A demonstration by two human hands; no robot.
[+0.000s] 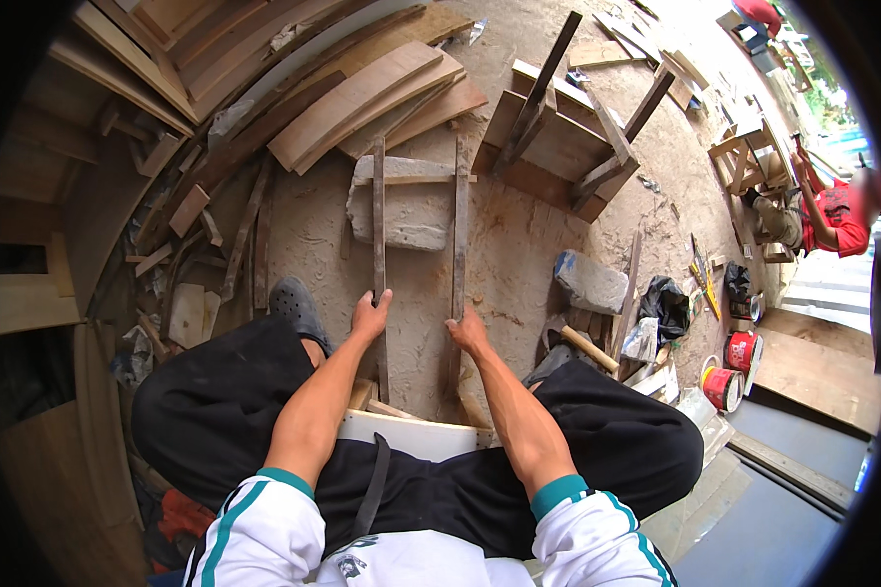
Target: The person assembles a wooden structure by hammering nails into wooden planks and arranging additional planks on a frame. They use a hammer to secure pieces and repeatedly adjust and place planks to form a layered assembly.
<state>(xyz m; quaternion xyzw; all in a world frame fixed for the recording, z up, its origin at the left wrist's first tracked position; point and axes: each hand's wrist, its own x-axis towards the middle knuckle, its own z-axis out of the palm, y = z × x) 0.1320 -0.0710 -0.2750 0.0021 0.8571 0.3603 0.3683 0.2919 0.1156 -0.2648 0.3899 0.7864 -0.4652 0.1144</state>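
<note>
My left hand (370,315) is closed around a long wooden strip (379,235) that runs away from me. A second, parallel strip (460,235) is gripped in my right hand (468,331). Near their far ends a thin crossbar (421,179) joins the two strips, above a rough grey concrete block (401,223) on the ground. At the near end, a white-faced board (417,436) lies across between my thighs; how the strips meet it is partly hidden.
An upturned wooden stool-like piece (558,137) stands far right of centre. Curved boards (362,98) are stacked far left. Another block (591,282), a wooden handle (589,348), a yellow-handled saw (705,279) and red cans (721,386) lie rightward. A person in red (832,220) works beyond.
</note>
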